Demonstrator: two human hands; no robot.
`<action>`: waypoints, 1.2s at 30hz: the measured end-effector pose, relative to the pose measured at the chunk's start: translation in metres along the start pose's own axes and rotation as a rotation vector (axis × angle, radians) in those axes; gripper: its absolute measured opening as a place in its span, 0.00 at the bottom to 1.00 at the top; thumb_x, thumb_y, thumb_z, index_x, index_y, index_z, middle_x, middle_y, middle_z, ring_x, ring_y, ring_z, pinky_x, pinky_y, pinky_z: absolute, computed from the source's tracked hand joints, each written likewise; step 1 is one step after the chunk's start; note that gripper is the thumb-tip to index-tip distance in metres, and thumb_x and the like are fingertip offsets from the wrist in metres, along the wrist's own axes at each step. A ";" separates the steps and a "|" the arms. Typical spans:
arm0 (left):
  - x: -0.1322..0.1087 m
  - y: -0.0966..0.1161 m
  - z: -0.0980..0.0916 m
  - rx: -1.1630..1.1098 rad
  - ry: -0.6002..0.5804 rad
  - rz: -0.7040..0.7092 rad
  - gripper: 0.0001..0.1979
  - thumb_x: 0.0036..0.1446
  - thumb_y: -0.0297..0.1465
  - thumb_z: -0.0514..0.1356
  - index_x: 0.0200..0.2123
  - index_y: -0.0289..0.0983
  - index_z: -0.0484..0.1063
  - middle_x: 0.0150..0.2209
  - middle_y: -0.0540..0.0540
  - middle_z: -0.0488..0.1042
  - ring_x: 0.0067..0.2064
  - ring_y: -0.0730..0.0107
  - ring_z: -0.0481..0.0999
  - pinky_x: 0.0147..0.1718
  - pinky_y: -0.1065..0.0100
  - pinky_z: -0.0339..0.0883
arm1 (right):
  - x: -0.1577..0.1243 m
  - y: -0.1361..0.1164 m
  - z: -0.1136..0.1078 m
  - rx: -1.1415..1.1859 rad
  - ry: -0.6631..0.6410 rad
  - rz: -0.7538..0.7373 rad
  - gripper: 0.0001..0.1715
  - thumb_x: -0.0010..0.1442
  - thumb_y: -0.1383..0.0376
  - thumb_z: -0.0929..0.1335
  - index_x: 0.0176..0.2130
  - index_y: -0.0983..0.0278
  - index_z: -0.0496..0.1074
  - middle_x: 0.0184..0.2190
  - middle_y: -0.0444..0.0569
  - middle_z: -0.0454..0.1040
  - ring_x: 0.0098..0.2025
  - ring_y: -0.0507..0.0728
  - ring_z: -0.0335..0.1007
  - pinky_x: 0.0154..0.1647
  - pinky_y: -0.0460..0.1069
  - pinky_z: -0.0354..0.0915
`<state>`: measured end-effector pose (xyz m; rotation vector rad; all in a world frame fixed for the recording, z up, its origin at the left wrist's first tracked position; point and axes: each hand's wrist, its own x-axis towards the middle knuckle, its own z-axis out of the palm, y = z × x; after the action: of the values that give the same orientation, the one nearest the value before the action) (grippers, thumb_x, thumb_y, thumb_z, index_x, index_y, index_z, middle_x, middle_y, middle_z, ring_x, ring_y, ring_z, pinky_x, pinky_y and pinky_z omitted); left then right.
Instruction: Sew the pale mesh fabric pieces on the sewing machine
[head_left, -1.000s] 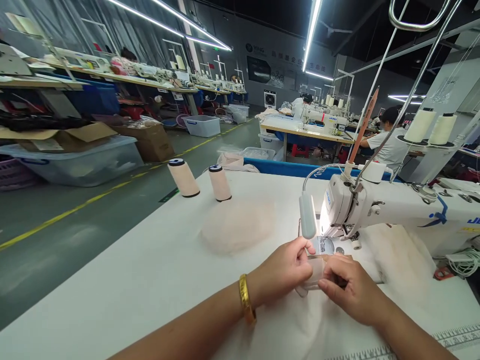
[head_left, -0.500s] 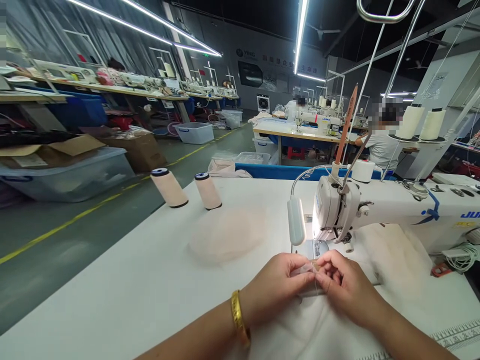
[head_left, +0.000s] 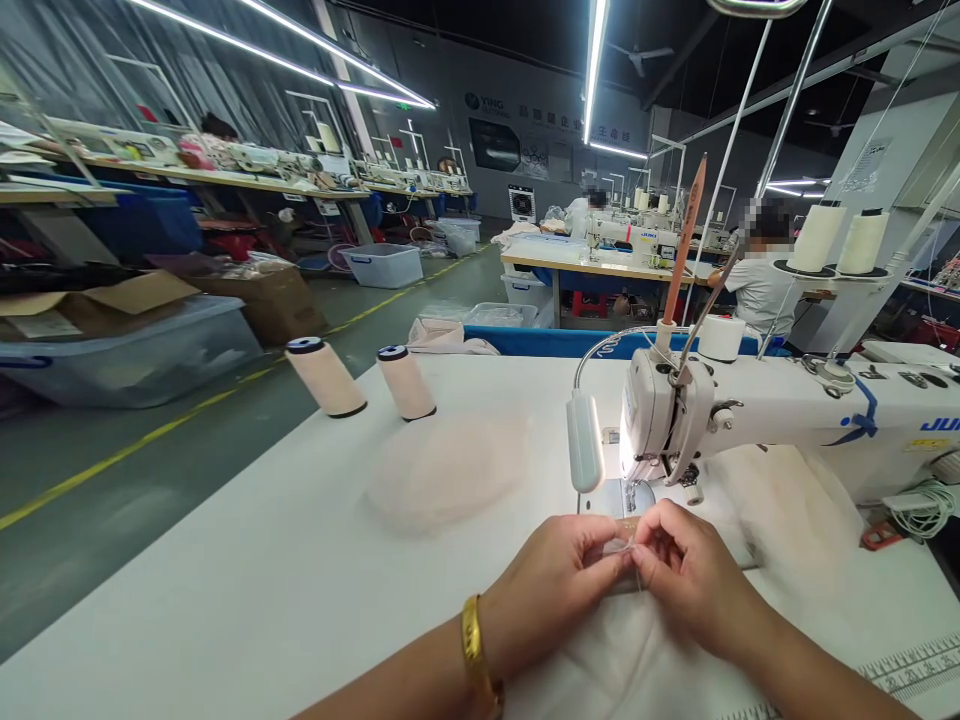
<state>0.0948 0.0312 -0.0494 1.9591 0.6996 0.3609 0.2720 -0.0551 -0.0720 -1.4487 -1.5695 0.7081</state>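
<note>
Centrally, one piece of sheer fabric [head_left: 616, 546], pale, held at the near side of the sewing machine [head_left: 667, 415], just short of the presser foot [head_left: 631, 494]. Pinched edge: runs roughly left to right between the two hands, crosswise to the line from the person to the needle area; remainder falls toward the counter's near edge in soft folds.

Left hand [head_left: 551, 590]: grip closed, thumb and forefinger pinching the fabric from the left. Right hand [head_left: 697, 585]: grip closed, fingertips pinching the same edge from the right, a fine loose thread beneath them. Fingertips nearly meet; neither hand clearly nearer the foot.

Counter [head_left: 247, 540]: white, smooth, matt.

Thread cones, two: peach [head_left: 326, 380] at the far-left corner, the second cone [head_left: 406, 385] just beside it, toward the right; tapered, dark-ended, both tilted in this view.

Mesh heap [head_left: 450, 472]: flat oval, filmy, left of the machine.

Second fabric pile [head_left: 795, 505]: cream, translucent, under and beside the machine's arm.

Lamp [head_left: 585, 442]: rounded bar, pale plastic, on a bent metal neck.

Ruler [head_left: 911, 665]: clear, marked in black, toward the near-right corner.

Bangle [head_left: 472, 640]: gold-coloured, polished, on the left wrist.
</note>
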 end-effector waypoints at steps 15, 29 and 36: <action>0.000 0.006 0.004 -0.067 0.183 0.015 0.09 0.52 0.38 0.62 0.29 0.38 0.73 0.32 0.50 0.73 0.35 0.66 0.69 0.32 0.69 0.62 | -0.001 -0.006 -0.001 -0.032 0.015 0.076 0.06 0.63 0.65 0.66 0.32 0.60 0.67 0.25 0.39 0.66 0.29 0.53 0.62 0.29 0.47 0.55; 0.003 0.002 0.007 -0.313 0.080 -0.085 0.16 0.50 0.40 0.65 0.40 0.37 0.77 0.30 0.52 0.76 0.27 0.73 0.67 0.25 0.72 0.61 | 0.001 -0.005 0.000 -0.010 0.034 0.125 0.06 0.60 0.64 0.66 0.30 0.60 0.68 0.24 0.39 0.65 0.28 0.53 0.60 0.29 0.46 0.56; 0.004 -0.002 0.007 -0.294 0.095 -0.087 0.10 0.51 0.38 0.63 0.32 0.37 0.74 0.26 0.54 0.71 0.25 0.74 0.65 0.24 0.73 0.60 | 0.001 -0.004 0.001 -0.017 0.048 0.119 0.07 0.61 0.62 0.66 0.31 0.60 0.67 0.24 0.39 0.64 0.28 0.53 0.60 0.29 0.47 0.56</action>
<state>0.1009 0.0292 -0.0551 1.6369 0.7454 0.4778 0.2693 -0.0544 -0.0692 -1.5700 -1.4654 0.7250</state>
